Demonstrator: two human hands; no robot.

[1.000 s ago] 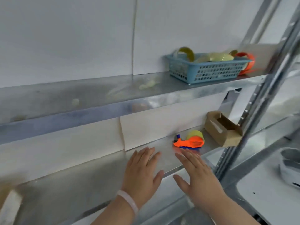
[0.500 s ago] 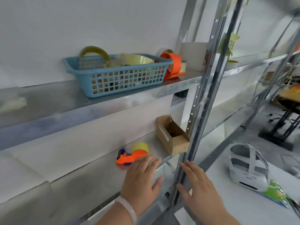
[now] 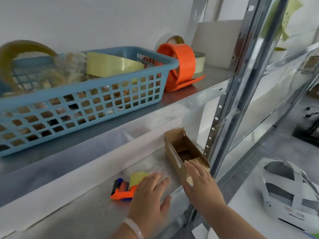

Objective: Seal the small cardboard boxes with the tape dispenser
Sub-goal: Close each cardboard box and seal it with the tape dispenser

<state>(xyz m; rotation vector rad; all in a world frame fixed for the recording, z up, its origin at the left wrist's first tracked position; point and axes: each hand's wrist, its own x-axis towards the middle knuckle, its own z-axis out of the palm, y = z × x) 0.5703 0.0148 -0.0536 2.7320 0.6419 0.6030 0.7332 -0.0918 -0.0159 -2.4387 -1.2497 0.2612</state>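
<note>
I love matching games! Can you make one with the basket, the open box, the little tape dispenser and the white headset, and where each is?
Things: 1 blue basket; 2 open cardboard box; 3 small tape dispenser; 4 white headset.
Places: A by the left hand; B alone at the far right; C upper shelf; D at the right hand.
Pairs: 1-C, 2-D, 3-A, 4-B.

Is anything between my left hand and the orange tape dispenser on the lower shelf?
Nothing visible. The left hand is right beside the tape dispenser, partly covering its yellow roll from this view. The cardboard box sits off to its right.
</note>
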